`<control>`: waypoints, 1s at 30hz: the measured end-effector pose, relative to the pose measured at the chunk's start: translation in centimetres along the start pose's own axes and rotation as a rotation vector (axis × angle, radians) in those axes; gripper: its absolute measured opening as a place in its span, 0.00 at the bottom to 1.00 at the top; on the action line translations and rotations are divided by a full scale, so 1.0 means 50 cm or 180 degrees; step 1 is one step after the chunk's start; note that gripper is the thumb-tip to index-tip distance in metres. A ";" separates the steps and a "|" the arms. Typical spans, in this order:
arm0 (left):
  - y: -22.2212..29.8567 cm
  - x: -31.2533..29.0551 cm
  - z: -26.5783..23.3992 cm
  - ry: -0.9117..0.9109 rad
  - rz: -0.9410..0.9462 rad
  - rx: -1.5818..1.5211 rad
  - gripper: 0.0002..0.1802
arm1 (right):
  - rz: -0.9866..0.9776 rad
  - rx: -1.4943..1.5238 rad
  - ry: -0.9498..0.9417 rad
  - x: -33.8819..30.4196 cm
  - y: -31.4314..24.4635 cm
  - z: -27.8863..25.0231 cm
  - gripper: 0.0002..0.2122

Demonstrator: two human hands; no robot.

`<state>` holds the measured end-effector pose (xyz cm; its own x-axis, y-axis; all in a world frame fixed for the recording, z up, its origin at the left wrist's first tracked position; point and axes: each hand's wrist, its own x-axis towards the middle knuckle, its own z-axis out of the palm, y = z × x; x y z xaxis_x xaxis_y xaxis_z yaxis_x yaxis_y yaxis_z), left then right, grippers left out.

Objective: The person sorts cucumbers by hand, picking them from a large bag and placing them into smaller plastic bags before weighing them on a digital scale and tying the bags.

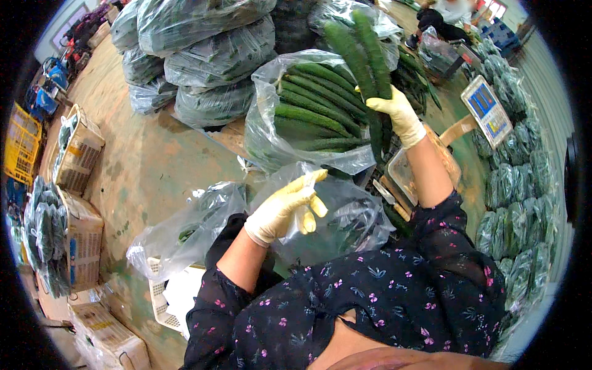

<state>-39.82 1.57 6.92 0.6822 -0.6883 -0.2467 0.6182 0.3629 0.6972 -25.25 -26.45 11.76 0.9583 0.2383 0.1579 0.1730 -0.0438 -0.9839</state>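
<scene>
Head: outstretched right hand (399, 113) clasps cucumbers (377, 69)

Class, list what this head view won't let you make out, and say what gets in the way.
All in the head view:
Right hand: most finger surfaces, behind the held cucumbers.
Held cucumbers: fine skin detail, blurred.
Open bag: lower contents, under its top cucumbers.
Left hand: any contact with the clear plastic below, covered by the hand itself.
Co-worker: head, cut off by the upper edge.
</scene>
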 end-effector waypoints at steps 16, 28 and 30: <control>0.041 -0.108 -0.030 0.0176 0.0887 -0.0404 0.28 | 0.1004 -0.2442 -0.1502 -0.428 0.320 0.219 0.29; -0.057 -0.023 -0.057 0.1014 -0.0047 0.0895 0.22 | 0.1806 -0.1336 -0.2698 -0.312 0.183 0.105 0.22; -0.055 -0.016 -0.051 0.1030 -0.0129 0.0836 0.23 | 0.1613 -0.0643 -0.1967 -0.217 0.113 0.101 0.13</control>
<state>-41.07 2.74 3.46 0.7728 -0.4505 -0.4470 0.5550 0.1381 0.8203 -35.84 -24.39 4.05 0.6432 0.6311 -0.4336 -0.1527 -0.4491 -0.8803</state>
